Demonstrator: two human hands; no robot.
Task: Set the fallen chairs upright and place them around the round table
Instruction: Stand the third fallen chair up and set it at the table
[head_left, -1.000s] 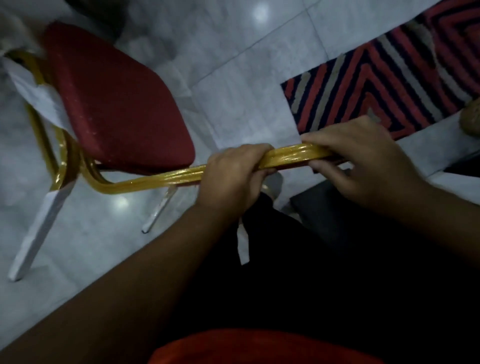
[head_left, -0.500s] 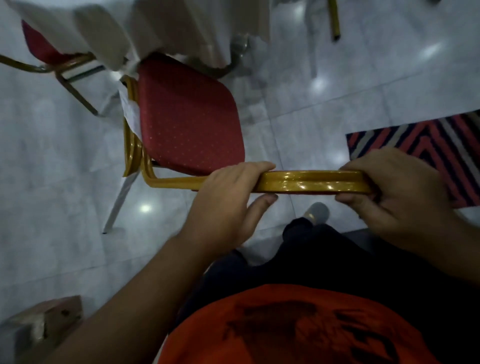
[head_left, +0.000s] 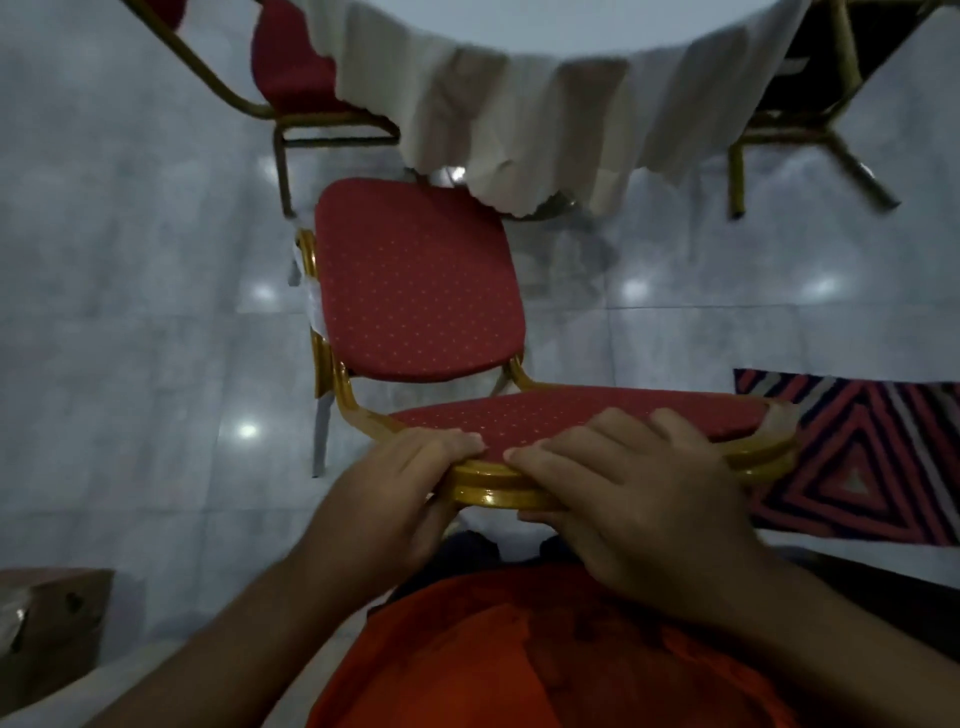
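A red-cushioned chair (head_left: 415, 280) with a gold frame stands upright right in front of me, its seat facing the round table (head_left: 545, 98) draped in a white cloth. My left hand (head_left: 400, 488) and my right hand (head_left: 623, 499) both grip the gold top rail of its backrest, fingers curled over onto the red padding. The seat's front edge reaches just under the hanging cloth. The chair's front legs are hidden below the seat.
Another red chair (head_left: 296, 67) stands at the table's left and a dark chair (head_left: 810, 88) with gold legs at its right. A striped red and navy rug (head_left: 857, 457) lies on the right. A cardboard box (head_left: 47, 634) sits at lower left on the marble floor.
The chair has swung round and moved toward the table, its seat now reaching the cloth's edge. My hands have shifted closer together on the backrest rail. The view has tilted up.
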